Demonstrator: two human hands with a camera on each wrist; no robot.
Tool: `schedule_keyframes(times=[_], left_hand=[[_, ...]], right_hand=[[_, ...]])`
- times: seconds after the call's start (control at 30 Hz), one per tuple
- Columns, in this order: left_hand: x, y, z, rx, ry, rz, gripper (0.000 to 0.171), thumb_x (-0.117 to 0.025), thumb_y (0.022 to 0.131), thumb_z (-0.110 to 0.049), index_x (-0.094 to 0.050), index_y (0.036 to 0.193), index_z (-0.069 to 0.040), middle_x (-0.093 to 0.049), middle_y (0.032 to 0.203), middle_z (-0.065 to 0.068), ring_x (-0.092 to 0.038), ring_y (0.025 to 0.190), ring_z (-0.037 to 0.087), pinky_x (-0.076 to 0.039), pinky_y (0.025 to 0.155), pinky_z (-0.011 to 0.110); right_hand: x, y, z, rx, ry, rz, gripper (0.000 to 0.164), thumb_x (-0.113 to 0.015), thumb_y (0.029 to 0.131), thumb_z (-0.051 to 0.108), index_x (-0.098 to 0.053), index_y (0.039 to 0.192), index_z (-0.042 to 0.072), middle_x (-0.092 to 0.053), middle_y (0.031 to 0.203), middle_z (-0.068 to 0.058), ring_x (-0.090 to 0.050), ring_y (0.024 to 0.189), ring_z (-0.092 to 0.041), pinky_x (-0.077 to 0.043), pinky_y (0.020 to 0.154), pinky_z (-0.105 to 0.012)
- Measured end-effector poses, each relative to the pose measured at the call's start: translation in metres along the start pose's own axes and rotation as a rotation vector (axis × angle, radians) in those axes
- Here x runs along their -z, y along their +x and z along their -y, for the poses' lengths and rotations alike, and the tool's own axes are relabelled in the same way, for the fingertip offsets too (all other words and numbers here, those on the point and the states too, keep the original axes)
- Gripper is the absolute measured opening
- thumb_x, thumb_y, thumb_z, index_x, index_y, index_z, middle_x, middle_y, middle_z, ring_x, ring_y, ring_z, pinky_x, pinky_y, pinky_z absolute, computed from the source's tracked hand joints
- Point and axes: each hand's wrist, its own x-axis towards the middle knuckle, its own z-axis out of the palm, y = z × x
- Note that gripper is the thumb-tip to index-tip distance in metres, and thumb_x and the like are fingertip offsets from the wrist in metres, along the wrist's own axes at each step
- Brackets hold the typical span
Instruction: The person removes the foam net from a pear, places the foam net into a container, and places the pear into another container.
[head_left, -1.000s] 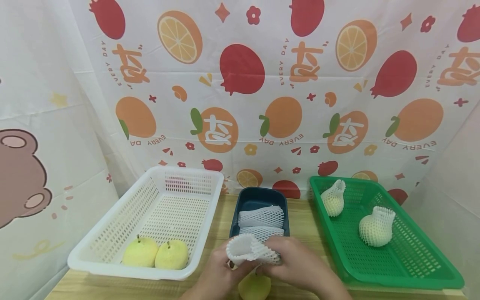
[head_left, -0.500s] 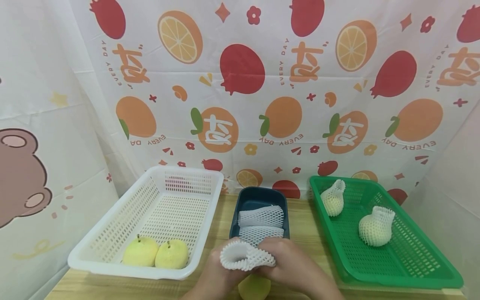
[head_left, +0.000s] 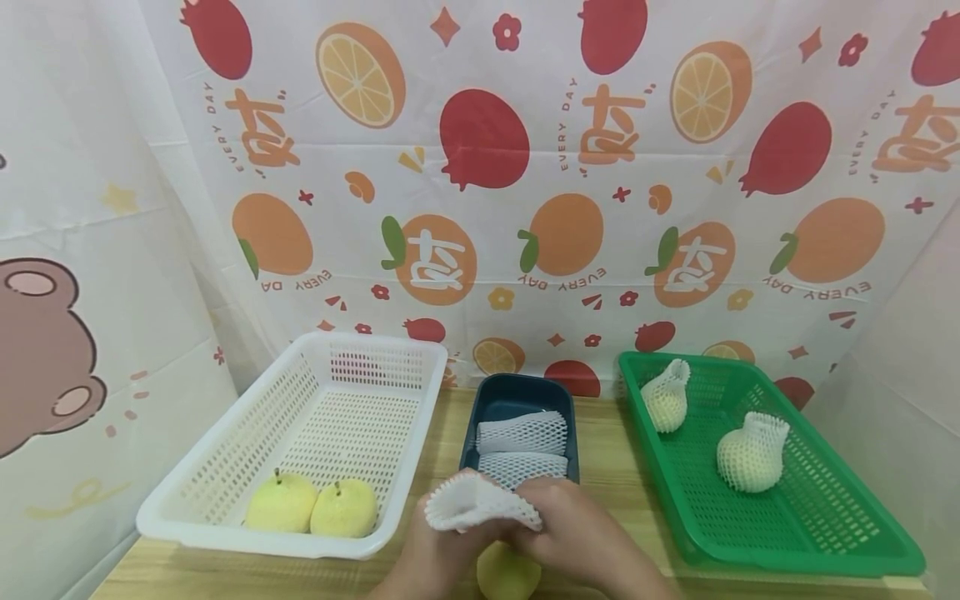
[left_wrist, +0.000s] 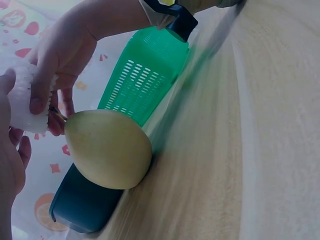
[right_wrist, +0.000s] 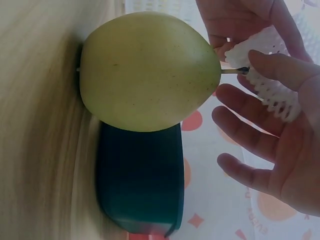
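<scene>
A white foam fruit net (head_left: 480,504) is held between both hands over a yellow-green pear (head_left: 508,575), its open end facing up and to the left. My left hand (head_left: 441,537) grips the net's left side. On the other side, my right hand (head_left: 566,529) pinches it between thumb and fingers. In the right wrist view the pear (right_wrist: 150,72) stands upright on the wooden table, its stem reaching toward the net (right_wrist: 272,75). The right thumb lies on the net near the stem tip, while the other fingers of that hand spread below it.
Two bare pears (head_left: 311,506) lie in a white basket (head_left: 258,542) at left. Behind the hands, a dark blue bin (head_left: 517,392) contains more foam nets (head_left: 522,433). At right, a green basket (head_left: 817,517) holds two net-wrapped pears (head_left: 752,454). A fruit-print curtain hangs behind.
The foam net and both hands have shifted slightly left, and the net's opening has tilted and flattened. The pear beneath and both baskets stay where they were.
</scene>
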Motion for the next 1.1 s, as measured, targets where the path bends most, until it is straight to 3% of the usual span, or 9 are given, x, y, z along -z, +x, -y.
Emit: schedule_keyframes(times=[0.13,0.2,0.27,0.47,0.6,0.7,0.77,0.9,1.1], left_hand=[[0.004,0.001,-0.005,0.325,-0.190,-0.043,0.033,-0.078,0.083,-0.009,-0.063,0.112,-0.007,-0.070,0.103,0.004,-0.067,0.092,0.010,-0.056,0.079,0.028],[0.006,0.003,-0.005,0.418,-0.235,-0.045,0.038,-0.077,0.085,-0.015,-0.059,0.118,-0.010,-0.068,0.112,0.003,-0.066,0.101,0.013,-0.055,0.086,0.029],[0.007,0.004,-0.004,0.457,-0.255,-0.045,0.042,-0.076,0.086,-0.018,-0.056,0.122,-0.012,-0.067,0.116,0.002,-0.065,0.107,0.015,-0.053,0.091,0.028],[0.009,0.006,0.004,0.434,-0.274,-0.008,0.037,-0.072,0.089,-0.015,-0.059,0.124,-0.012,-0.068,0.119,0.005,-0.065,0.109,0.018,-0.053,0.092,0.029],[0.007,0.005,0.012,0.421,-0.156,0.205,0.034,-0.071,0.091,-0.023,-0.063,0.122,-0.010,-0.068,0.117,0.011,-0.065,0.102,0.015,-0.053,0.085,0.027],[0.007,0.002,0.017,0.327,-0.052,0.398,0.033,-0.069,0.092,-0.029,-0.067,0.119,-0.010,-0.068,0.117,0.010,-0.062,0.103,0.014,-0.052,0.085,0.027],[0.007,0.001,0.020,0.250,0.004,0.469,0.033,-0.070,0.091,-0.033,-0.069,0.118,-0.014,-0.068,0.118,0.005,-0.060,0.107,0.013,-0.050,0.088,0.028],[0.007,0.000,0.023,0.124,0.072,0.543,0.031,-0.073,0.089,-0.037,-0.069,0.115,-0.021,-0.068,0.114,-0.002,-0.059,0.108,0.007,-0.049,0.092,0.027],[0.006,0.001,0.024,-0.002,0.152,0.613,0.031,-0.074,0.088,-0.036,-0.070,0.112,-0.016,-0.066,0.114,-0.007,-0.058,0.108,0.004,-0.049,0.089,0.022]], right_hand=[[0.001,-0.001,-0.003,0.022,0.025,-0.061,0.007,-0.072,0.090,0.031,-0.072,0.088,0.024,-0.062,0.075,0.020,-0.052,0.066,0.003,-0.049,0.063,-0.018],[0.002,-0.001,-0.006,0.017,0.044,-0.089,0.010,-0.072,0.090,0.033,-0.073,0.090,0.023,-0.065,0.078,0.018,-0.054,0.068,0.002,-0.050,0.065,-0.018],[0.005,-0.002,-0.007,-0.005,0.083,-0.099,0.015,-0.070,0.091,0.035,-0.074,0.096,0.022,-0.070,0.088,0.016,-0.059,0.077,0.002,-0.053,0.071,-0.020],[0.013,-0.002,-0.010,-0.117,0.209,-0.184,0.028,-0.068,0.092,0.038,-0.073,0.111,0.018,-0.073,0.108,0.004,-0.067,0.092,-0.006,-0.056,0.077,-0.024],[0.017,0.001,-0.021,-0.238,0.343,-0.316,0.023,-0.071,0.091,0.031,-0.072,0.108,0.016,-0.074,0.100,0.000,-0.068,0.086,-0.010,-0.056,0.074,-0.022],[0.021,0.007,-0.034,-0.335,0.384,-0.426,0.020,-0.072,0.090,0.029,-0.073,0.103,0.014,-0.072,0.088,-0.001,-0.064,0.079,-0.013,-0.053,0.071,-0.023],[0.022,0.012,-0.045,-0.394,0.373,-0.475,0.022,-0.071,0.091,0.031,-0.073,0.105,0.014,-0.071,0.085,-0.001,-0.062,0.078,-0.015,-0.052,0.071,-0.023],[0.022,0.026,-0.064,-0.474,0.326,-0.506,0.030,-0.069,0.093,0.035,-0.071,0.114,0.014,-0.072,0.090,-0.002,-0.061,0.082,-0.017,-0.052,0.073,-0.024],[0.017,0.048,-0.087,-0.539,0.235,-0.522,0.037,-0.069,0.093,0.031,-0.068,0.120,0.007,-0.070,0.092,-0.007,-0.059,0.080,-0.019,-0.052,0.069,-0.028]])
